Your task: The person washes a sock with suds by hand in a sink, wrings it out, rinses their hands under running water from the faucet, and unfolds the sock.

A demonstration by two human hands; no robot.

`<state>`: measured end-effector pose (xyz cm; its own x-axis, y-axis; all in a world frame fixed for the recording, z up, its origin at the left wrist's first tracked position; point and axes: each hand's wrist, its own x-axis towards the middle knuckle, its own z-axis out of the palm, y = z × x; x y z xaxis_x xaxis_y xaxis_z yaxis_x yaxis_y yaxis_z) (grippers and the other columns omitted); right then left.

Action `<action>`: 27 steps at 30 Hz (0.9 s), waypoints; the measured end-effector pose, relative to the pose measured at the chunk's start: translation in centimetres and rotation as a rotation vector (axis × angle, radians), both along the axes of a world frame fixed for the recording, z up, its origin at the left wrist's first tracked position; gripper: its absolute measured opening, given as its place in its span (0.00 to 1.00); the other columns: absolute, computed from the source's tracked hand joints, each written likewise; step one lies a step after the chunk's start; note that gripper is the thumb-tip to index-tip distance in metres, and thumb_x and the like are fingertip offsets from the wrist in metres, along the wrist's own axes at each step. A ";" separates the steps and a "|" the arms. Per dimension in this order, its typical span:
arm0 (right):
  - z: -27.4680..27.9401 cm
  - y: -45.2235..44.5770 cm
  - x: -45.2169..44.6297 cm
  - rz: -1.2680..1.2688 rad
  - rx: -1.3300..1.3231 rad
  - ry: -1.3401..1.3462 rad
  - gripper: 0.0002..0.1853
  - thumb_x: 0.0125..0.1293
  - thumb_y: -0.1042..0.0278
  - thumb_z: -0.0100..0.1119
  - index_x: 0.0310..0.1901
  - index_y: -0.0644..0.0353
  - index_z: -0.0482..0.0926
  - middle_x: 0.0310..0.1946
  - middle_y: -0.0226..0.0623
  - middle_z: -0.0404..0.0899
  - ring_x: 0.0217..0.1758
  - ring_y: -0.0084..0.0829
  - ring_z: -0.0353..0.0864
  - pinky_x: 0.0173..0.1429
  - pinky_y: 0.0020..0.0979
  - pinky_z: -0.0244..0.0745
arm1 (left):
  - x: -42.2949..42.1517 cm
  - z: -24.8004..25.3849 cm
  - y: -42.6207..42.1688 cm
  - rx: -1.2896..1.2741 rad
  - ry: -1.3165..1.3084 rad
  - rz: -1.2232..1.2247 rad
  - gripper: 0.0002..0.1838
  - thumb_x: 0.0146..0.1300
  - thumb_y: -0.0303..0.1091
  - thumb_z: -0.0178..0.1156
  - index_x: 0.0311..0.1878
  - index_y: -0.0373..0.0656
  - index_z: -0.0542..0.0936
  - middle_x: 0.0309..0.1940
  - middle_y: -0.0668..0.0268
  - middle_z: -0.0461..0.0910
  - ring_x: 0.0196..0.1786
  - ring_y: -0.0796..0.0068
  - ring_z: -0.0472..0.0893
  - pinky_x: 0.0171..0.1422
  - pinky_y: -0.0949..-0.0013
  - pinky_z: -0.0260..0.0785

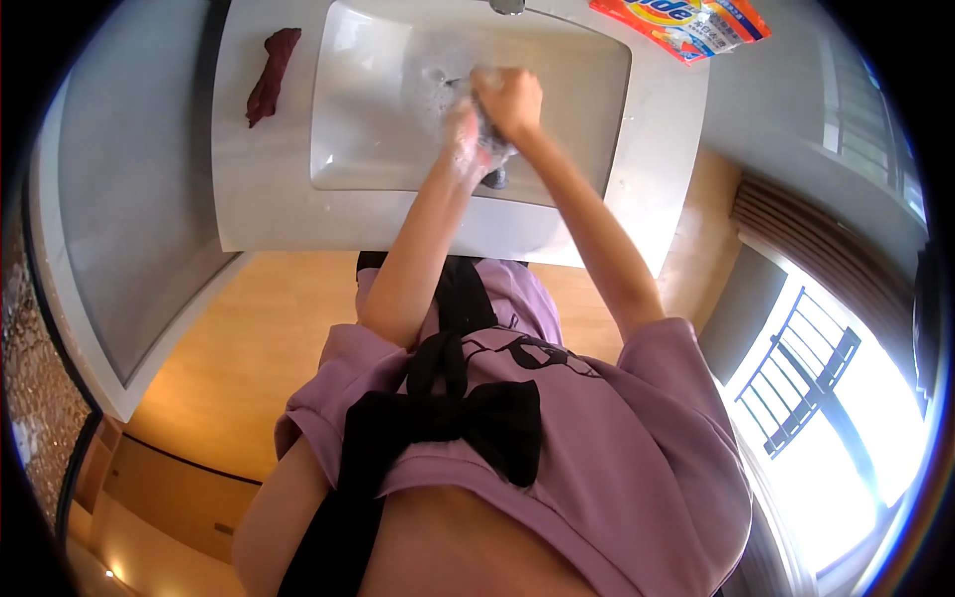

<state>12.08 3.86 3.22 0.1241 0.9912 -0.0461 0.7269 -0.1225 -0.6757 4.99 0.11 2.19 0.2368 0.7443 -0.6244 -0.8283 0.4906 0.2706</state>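
Over the white sink basin (378,149), my left hand (465,134) and my right hand (512,102) press together around a dark, wet cloth (489,139). White suds cover the cloth and much of my left hand. My right hand is a closed fist at the upper right of the bundle; my left hand is closed from the lower left. A dark end of the cloth (495,179) hangs below my wrists. Its exact kind is hidden by hands and foam. Foamy water (433,85) lies in the basin beside my hands.
A twisted maroon cloth (272,78) lies on the left of the white counter (264,214). An orange detergent bag (686,25) rests at the counter's back right corner. The metal faucet (507,6) stands at the basin's far edge. A bright window (816,388) is to the right.
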 end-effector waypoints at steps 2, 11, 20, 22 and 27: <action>1.7 -3.4 -1.5 0.143 0.142 0.021 0.19 0.45 0.51 0.56 0.14 0.60 0.75 0.13 0.48 0.72 0.20 0.47 0.73 0.30 0.40 0.70 | -1.4 -3.0 -0.3 0.108 -0.136 0.002 0.17 0.59 0.45 0.43 0.44 0.43 0.68 0.35 0.62 0.72 0.38 0.68 0.74 0.39 0.64 0.71; -0.8 -3.2 -1.3 0.072 -0.010 0.116 0.20 0.47 0.53 0.57 0.14 0.65 0.73 0.16 0.52 0.72 0.22 0.47 0.74 0.31 0.39 0.70 | -1.6 -1.8 0.3 -0.019 0.134 -0.044 0.21 0.60 0.50 0.38 0.41 0.44 0.71 0.36 0.64 0.74 0.39 0.67 0.74 0.44 0.64 0.69; 1.4 -1.1 -1.8 0.143 -0.135 -0.150 0.20 0.50 0.52 0.47 0.17 0.62 0.75 0.18 0.46 0.74 0.23 0.43 0.74 0.30 0.38 0.69 | -2.7 -0.1 0.4 0.118 -0.083 -0.046 0.19 0.58 0.45 0.45 0.46 0.42 0.68 0.43 0.62 0.71 0.45 0.65 0.72 0.46 0.61 0.68; 1.6 -3.2 -2.4 0.193 -0.088 -0.079 0.19 0.50 0.52 0.47 0.16 0.61 0.75 0.18 0.46 0.73 0.23 0.44 0.73 0.30 0.38 0.69 | -3.3 -0.2 0.0 0.080 0.070 -0.045 0.18 0.59 0.45 0.44 0.45 0.42 0.68 0.40 0.62 0.72 0.43 0.65 0.73 0.46 0.62 0.68; -0.8 -0.6 0.0 0.046 -0.221 0.154 0.20 0.51 0.50 0.53 0.24 0.64 0.77 0.20 0.46 0.75 0.24 0.42 0.74 0.34 0.35 0.70 | -2.3 1.2 -0.1 0.041 0.095 -0.047 0.20 0.57 0.48 0.47 0.44 0.41 0.69 0.37 0.65 0.74 0.39 0.68 0.75 0.40 0.66 0.71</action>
